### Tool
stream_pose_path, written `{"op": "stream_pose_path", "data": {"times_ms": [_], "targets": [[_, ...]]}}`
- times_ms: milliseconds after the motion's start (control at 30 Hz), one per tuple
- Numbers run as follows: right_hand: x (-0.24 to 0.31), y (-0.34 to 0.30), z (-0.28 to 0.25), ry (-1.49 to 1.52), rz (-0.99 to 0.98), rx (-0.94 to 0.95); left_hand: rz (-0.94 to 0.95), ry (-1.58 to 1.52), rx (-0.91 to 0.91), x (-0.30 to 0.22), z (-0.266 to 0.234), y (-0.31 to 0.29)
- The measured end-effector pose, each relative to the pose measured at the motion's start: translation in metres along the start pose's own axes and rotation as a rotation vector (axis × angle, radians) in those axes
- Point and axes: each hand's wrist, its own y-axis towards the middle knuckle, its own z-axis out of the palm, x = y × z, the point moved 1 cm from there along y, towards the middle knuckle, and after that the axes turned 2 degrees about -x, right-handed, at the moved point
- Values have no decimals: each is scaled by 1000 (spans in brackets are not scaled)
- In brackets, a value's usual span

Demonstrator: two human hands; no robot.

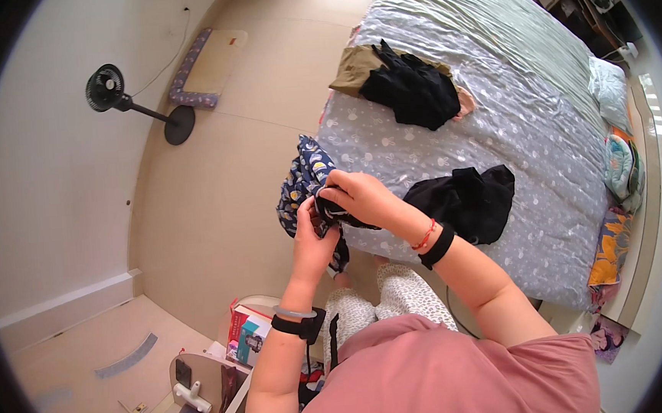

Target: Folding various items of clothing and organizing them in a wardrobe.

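Observation:
A dark navy garment with a yellow and white print hangs bunched in front of me, beside the near left corner of the bed. Both of my hands hold it near its top, close together. My left hand pinches a dark edge of the cloth from below. My right hand grips the fabric from above, its fingers curled into the folds. Part of the garment drops below my hands. A black garment lies crumpled on the bed, just right of my right forearm.
The bed has a grey patterned sheet. Farther up lies a pile of black and olive clothes. A black standing fan and a cushioned pet mat are at the left. Boxes and a shelf stand near my left arm.

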Motion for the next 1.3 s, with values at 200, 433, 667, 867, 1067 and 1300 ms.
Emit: {"op": "stream_pose_path", "data": {"times_ms": [200,433,667,867,1067,1300], "targets": [[51,33,-4,-53,-188,79,-57,304,-109,-33,-86,-5],[87,71,36,-699,-411,256,303,897,-357,-119,-173,-31],[168,130,32,-658,-377,19,384,1194,-532,-137,-247,-55],[222,169,17,-634,-498,-221,247,1385,-728,-137,-328,-87],[240,200,8,-561,-361,-30,142,873,-905,-191,-403,-111],[283,208,26,6,-172,17,123,338,-836,-248,-383,-120]]}}
